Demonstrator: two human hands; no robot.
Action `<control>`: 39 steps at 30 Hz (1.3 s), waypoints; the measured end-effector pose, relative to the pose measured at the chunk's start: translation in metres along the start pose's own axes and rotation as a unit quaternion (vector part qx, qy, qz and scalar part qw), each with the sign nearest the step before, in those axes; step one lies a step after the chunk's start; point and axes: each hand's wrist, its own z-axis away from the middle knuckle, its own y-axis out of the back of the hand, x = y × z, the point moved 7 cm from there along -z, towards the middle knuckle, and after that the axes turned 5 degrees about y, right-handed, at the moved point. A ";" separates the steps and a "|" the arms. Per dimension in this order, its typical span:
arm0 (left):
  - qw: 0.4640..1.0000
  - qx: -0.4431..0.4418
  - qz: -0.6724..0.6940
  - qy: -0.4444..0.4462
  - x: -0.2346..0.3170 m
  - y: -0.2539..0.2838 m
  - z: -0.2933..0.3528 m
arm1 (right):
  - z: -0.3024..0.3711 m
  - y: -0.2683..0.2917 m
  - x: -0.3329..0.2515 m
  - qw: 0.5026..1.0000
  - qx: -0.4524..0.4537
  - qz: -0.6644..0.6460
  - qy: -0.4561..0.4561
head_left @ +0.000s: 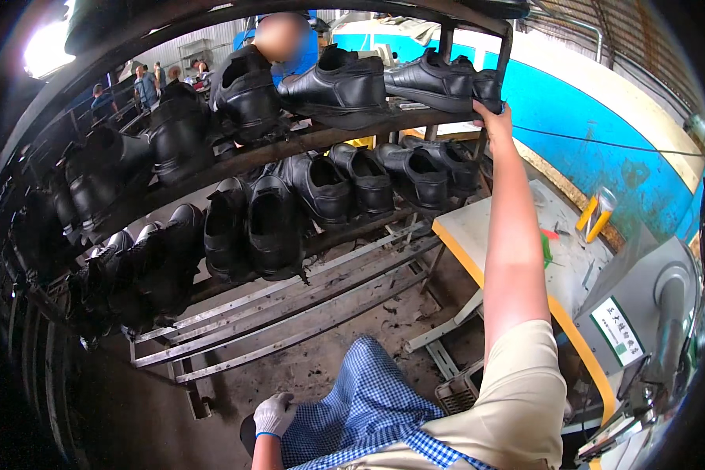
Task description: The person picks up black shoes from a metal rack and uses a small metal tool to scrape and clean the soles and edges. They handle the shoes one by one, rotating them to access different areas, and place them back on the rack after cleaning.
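Note:
My right hand (493, 124), bare, reaches up to the right end of the shoe rack (290, 142). Its fingers are closed round the end of the upper shelf, just under the last black shoe (488, 86); whether they also touch that shoe, I cannot tell. Low beside my checked apron (368, 395) is my left hand (275, 415) in a white knit glove, fingers curled, with nothing visible in them. Black shoes stand in rows on two shelves, among them a large black shoe (338, 84) above and a black pair's right shoe (276, 227) below.
Bare metal rails (290, 313) form the rack's lowest level. On the right stands a worktable (478, 235) with a yellow edge, bearing a yellow-and-clear container (595, 213) and a grey machine (634, 305). A blue-and-white machine body (595, 157) lies behind. A co-worker (282, 43) is beyond the rack.

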 end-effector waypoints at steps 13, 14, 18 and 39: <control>0.989 -0.030 0.141 -0.023 0.012 -0.007 -0.013 | 0.179 0.065 -0.205 0.909 0.197 -0.075 0.360; 0.979 -0.026 0.200 -0.018 0.012 -0.001 -0.009 | 0.212 0.059 -0.216 0.917 0.168 -0.112 0.345; 0.846 -0.055 0.530 0.000 0.046 0.033 0.027 | 0.328 0.058 -0.228 0.956 0.078 -0.113 0.259; 0.733 -0.026 0.679 -0.020 0.100 0.144 0.092 | 0.561 -0.087 -0.159 0.834 -0.533 -0.117 0.079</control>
